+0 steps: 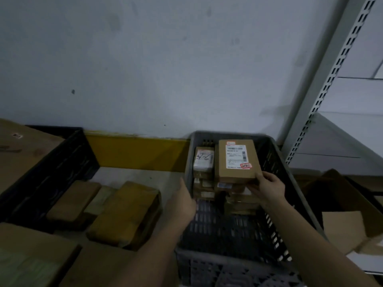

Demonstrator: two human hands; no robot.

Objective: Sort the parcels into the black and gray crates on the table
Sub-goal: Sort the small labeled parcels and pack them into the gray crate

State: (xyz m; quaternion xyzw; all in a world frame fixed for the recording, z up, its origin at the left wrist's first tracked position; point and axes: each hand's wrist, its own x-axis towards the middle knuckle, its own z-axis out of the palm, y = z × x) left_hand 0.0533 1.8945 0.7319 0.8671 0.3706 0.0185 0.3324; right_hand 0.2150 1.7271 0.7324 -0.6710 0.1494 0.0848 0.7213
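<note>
A gray crate (290, 195) stands at centre right with several small parcels stacked at its far end. My right hand (267, 187) grips the near edge of a brown parcel with a white label (236, 160) on top of that stack. Beside it lies a smaller parcel marked "4-6" (203, 160). My left hand (182, 204) rests against the crate's left wall with its fingers straight. A black crate (62, 162) stands at the left. Several brown parcels (122, 212) lie on the table between the crates.
Large cardboard boxes sit at the far left (20, 154) and the near left (31, 255). An open cardboard box (348, 214) stands right of the gray crate. A metal shelving rack (331, 85) rises at the right. A wall with a yellow strip (136, 152) closes the back.
</note>
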